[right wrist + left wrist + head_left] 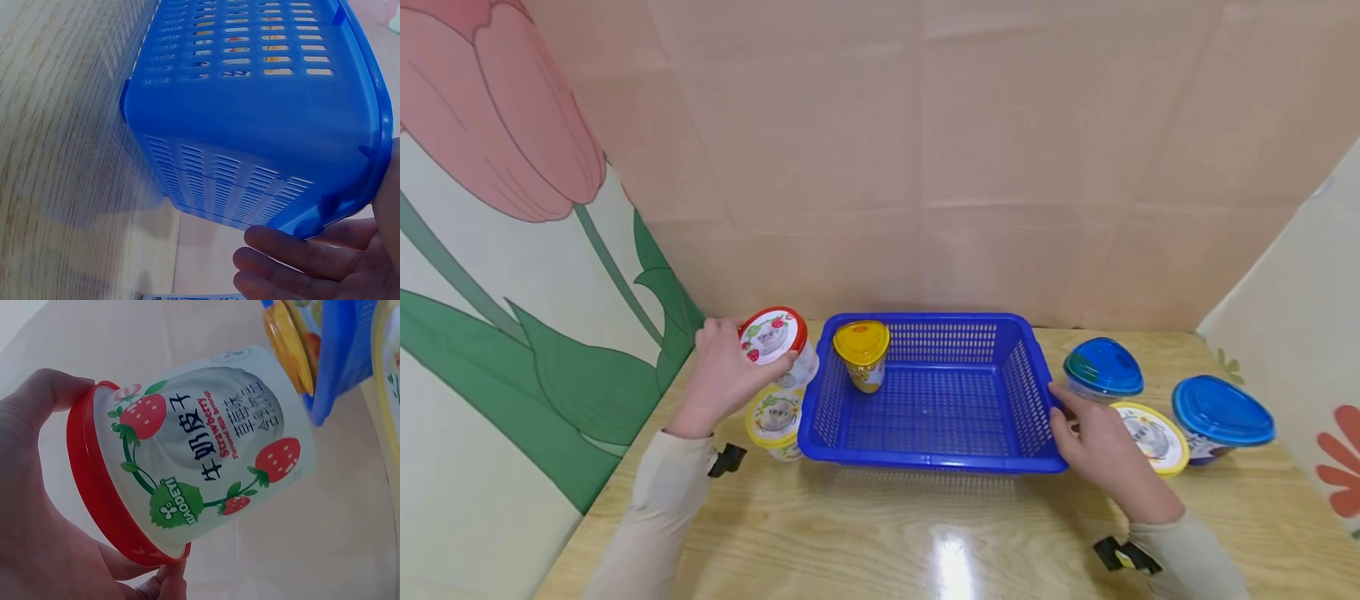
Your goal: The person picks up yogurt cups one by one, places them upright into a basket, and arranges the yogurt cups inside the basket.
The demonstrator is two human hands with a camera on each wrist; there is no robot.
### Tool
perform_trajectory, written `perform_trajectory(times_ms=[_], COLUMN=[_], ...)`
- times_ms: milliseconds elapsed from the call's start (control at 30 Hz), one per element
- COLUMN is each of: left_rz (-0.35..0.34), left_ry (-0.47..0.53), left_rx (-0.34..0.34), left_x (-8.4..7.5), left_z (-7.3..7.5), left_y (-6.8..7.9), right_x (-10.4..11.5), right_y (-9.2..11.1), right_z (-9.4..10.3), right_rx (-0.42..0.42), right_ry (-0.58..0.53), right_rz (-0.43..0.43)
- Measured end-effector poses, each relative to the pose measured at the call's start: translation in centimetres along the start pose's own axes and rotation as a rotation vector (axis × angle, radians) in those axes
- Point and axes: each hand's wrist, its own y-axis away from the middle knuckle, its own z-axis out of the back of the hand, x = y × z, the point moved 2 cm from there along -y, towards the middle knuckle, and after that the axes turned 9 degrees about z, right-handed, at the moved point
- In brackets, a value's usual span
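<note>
Strawberry tub (772,337), red-lidded, is pinched at its lid by the left hand (722,375) — just left of the blue basket (925,461); the right hand (1105,450) grips the basket's right rim. A yellow-lidded cup (862,343) stands inside — near its left wall.

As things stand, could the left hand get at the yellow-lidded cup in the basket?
Probably not: the left hand grips the red-lidded tub, so it would likely have to let go first. Otherwise the way looks free, as the basket is open on top and the yellow-lidded cup stands near its left end.
</note>
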Motion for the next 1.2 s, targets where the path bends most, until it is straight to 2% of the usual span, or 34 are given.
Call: perform_trajectory(times_ms=[300, 533, 933, 1200], left_rz=[-0.064, -0.100, -0.162, -0.179], left_ry=[0.012, 0.012, -0.047, -0.114], left_rx=[0.021, 0.084, 0.102, 0.170], left_x=[-1.5, -3.1, -4.8, -5.6], left_z=[-0.8, -1.4, -3.1, -3.9], left_y=[-0.2, -0.2, -0.3, -0.4], right_x=[0.0, 0.0, -0.3, -0.3], right_y=[0.0, -0.1, -0.1, -0.1], right_z=[0.0, 0.2, -0.2, -0.3], right_rx=[0.006, 0.010, 0.041, 0.043], right_ry=[0.000, 0.001, 0.009, 0.012], right_rz=[-0.006, -0.007, -0.025, -0.025])
